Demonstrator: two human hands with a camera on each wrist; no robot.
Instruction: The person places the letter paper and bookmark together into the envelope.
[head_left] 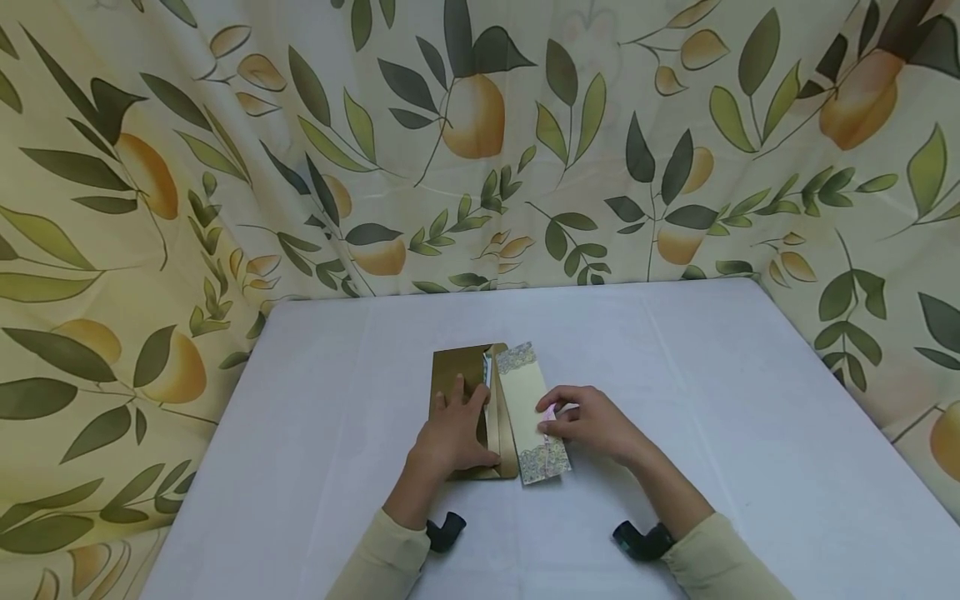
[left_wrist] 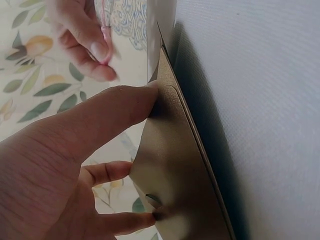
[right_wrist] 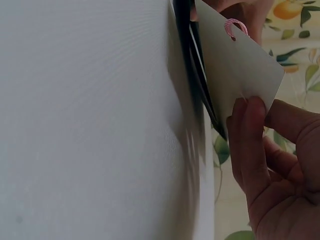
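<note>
A gold envelope [head_left: 459,367] lies flat, with my left hand [head_left: 448,435] resting across it. The fingers are spread over its face, and the thumb [left_wrist: 127,105] presses its open edge. Something pale with a blue edge shows in the opening. Just right of it, a cream bookmark [head_left: 522,387] with patterned bands at both ends leans at a slant, overlapping the envelope's edge. My right hand [head_left: 592,423] pinches the bookmark's right edge between thumb and fingers. A pink cord [right_wrist: 237,26] loops through a hole near the bookmark's end; part of it shows beside the right fingertips.
White cloth covers the table [head_left: 337,383]. Behind and to both sides hangs a curtain [head_left: 480,208] printed with leaves and fruit. A black wrist camera [head_left: 447,532] sits on the left wrist, another black camera [head_left: 642,542] on the right.
</note>
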